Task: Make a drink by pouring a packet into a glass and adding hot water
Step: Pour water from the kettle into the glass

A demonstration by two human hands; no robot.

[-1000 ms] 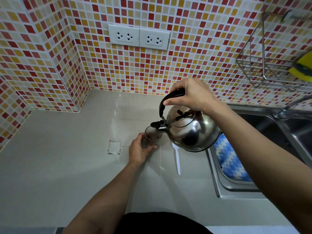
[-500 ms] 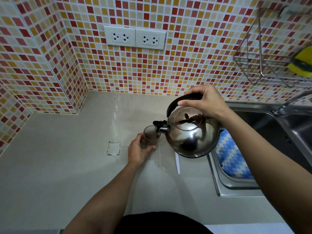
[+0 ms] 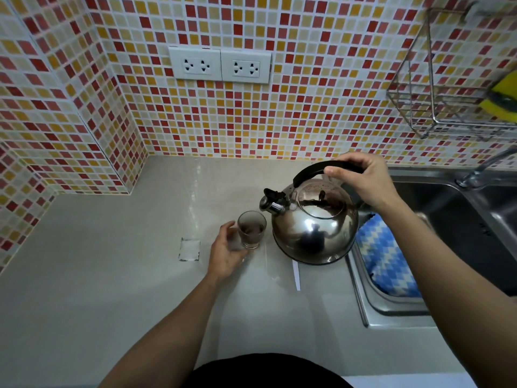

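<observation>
Apparently I've poured: my left hand [image 3: 228,249] grips the dark-filled glass [image 3: 251,229], right hand [image 3: 363,180] fingers hold the kettle [image 3: 314,225]; stirring remains.

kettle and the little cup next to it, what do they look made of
Kettle: polished metal, likely stainless steel; its mirror body reflects the room. Its handle looks like matte black plastic. Cup: clear glass, seemingly; dark liquid shows through its wall.
</observation>
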